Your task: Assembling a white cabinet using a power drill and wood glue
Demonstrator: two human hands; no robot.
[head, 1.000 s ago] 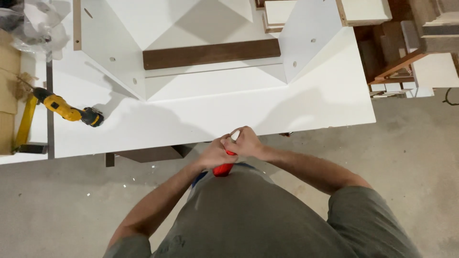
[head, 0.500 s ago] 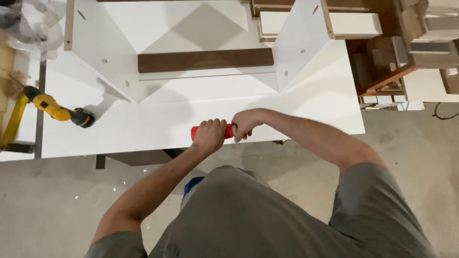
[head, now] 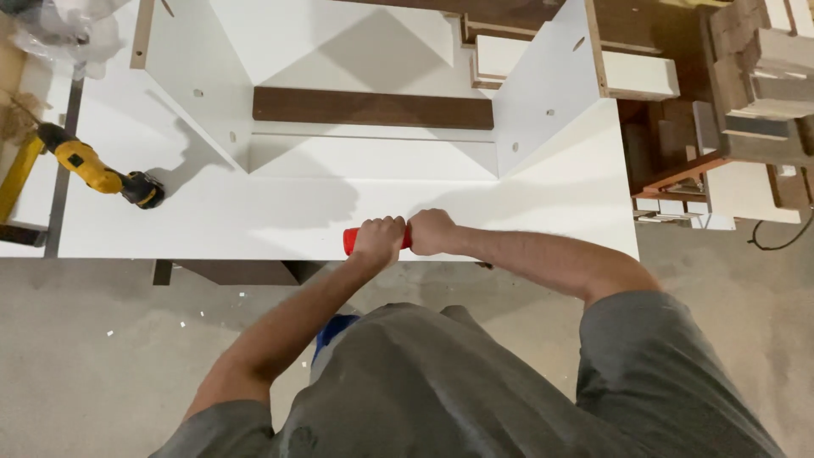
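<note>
**Head view: both hands closed on a red handle at the near edge of a white panel**

Head camera looks down on a large white panel (head: 254,216) lying flat across the tabletop, with two upright white side boards (head: 543,102) rising from it and a dark brown rail (head: 373,108) spanning between them at the far side. Stacked wooden offcuts (head: 755,68) sit far right. A yellow drill (head: 93,165) lies on the panel well to the left, apart from the hands. At the near edge, the left hand (head: 379,240) wraps a red cylindrical handle (head: 352,241), fingers closed tight around it; the right hand (head: 431,231) is closed just beside it, touching, over the handle's other end, which is hidden. The step looks like twisting or pulling the handle's two ends apart. The next move likely calls for a firm counter-grip, kept level.
</note>
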